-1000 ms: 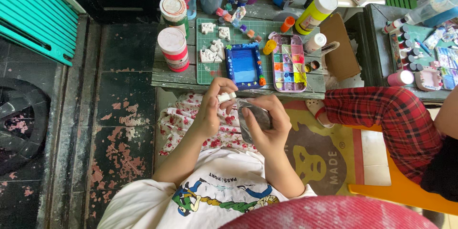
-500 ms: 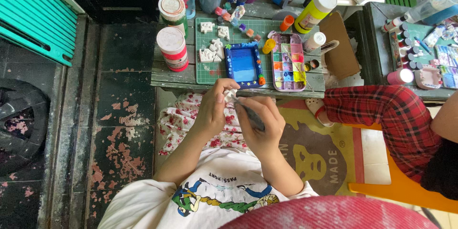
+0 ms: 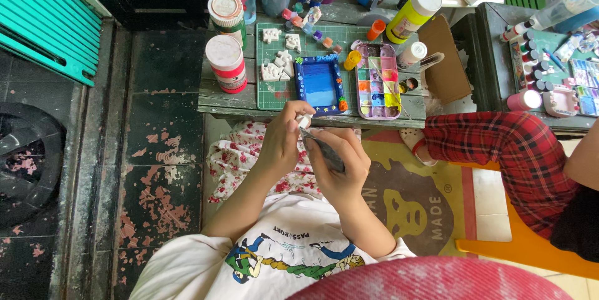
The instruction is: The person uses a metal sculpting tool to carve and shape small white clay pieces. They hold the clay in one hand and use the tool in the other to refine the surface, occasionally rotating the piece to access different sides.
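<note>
While left hand [image 3: 284, 141] pinches white piece [image 3: 304, 121] | right hand [image 3: 340, 162] grips grey tool [image 3: 324, 153] beside it

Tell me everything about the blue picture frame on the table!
The frame is a small upright rectangle lying flat on the green cutting mat. Its border is dark blue, dotted with tiny coloured decorations: green at the top left corner, orange at the bottom right. The middle is painted in blue bands, darker above and lighter below. White shapes lie to one side, the paint palette to the other. No hand touches it.
</note>
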Motion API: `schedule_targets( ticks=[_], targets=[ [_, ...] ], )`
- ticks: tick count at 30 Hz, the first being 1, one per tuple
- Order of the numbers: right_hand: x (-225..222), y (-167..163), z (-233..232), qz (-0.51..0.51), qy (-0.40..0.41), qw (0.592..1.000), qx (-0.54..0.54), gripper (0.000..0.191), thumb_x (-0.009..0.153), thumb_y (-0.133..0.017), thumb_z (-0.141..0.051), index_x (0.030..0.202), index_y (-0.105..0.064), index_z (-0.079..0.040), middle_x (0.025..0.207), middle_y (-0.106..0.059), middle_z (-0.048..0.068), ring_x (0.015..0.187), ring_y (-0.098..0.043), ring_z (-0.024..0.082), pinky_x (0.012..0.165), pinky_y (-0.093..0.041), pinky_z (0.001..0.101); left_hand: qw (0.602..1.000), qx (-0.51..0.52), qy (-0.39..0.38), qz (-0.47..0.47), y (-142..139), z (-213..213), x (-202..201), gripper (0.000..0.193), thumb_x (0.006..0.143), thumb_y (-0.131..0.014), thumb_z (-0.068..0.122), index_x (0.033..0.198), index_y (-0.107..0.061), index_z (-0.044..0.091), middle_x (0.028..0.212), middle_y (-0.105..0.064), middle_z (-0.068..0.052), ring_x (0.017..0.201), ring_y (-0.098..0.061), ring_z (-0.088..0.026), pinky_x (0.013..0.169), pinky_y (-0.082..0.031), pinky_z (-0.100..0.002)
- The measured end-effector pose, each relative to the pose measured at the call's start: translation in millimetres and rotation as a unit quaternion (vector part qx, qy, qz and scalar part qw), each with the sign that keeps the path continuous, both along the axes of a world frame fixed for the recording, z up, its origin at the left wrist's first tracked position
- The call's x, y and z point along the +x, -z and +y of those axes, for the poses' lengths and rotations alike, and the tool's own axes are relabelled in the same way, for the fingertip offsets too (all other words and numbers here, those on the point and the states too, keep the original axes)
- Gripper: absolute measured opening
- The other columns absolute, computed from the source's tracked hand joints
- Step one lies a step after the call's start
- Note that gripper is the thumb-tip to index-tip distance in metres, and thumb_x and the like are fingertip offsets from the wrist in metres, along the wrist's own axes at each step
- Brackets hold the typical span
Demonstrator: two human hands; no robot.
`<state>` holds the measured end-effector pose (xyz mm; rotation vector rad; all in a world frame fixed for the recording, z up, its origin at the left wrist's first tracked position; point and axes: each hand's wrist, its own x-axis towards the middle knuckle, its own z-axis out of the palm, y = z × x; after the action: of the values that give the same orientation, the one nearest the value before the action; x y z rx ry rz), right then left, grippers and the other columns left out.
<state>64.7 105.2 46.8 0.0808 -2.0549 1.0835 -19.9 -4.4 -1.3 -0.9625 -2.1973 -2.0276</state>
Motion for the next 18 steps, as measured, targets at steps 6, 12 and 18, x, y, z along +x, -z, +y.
schedule_targets(
  ticks=[6,12,18],
  targets=[
    [0.2,1.7,4.5,0.003,0.01,1.0,0.0,0.029,0.084,-0.078,0.011,0.109,-0.07,0.0,0.095,-0.07,0.011,0.083,-0.067,0.02,0.075,-0.052,0.0294,1.0,0.001,-0.002,0.001,2.3,1.6,-0.2,0.055,0.114,-0.021,0.045,0.122,-0.057,0.004,0.102,-0.066,-0.014,0.077,-0.062,-0.024,0.074,-0.05,-0.037],
    [-2.1,3.1,4.5,0.009,0.029,0.999,0.011,0.029,0.084,-0.079,0.01,0.11,-0.07,0.0,0.096,-0.069,0.012,0.082,-0.068,0.02,0.073,-0.053,0.0285,0.997,0.03,-0.011,0.069,4.6,2.3,-0.2,0.051,0.121,-0.02,0.041,0.126,-0.055,0.004,0.113,-0.064,-0.017,0.1,-0.065,-0.031,0.089,-0.051,-0.041],
    [-3.2,1.6,3.2,0.004,0.041,0.998,0.045,0.029,0.085,-0.081,0.011,0.11,-0.071,-0.001,0.095,-0.069,0.012,0.079,-0.069,0.02,0.07,-0.054,0.0279,0.998,0.006,-0.022,0.057,2.4,1.1,-0.3,0.056,0.119,-0.019,0.045,0.123,-0.056,0.002,0.112,-0.065,-0.018,0.099,-0.066,-0.033,0.087,-0.051,-0.041]
  ],
)
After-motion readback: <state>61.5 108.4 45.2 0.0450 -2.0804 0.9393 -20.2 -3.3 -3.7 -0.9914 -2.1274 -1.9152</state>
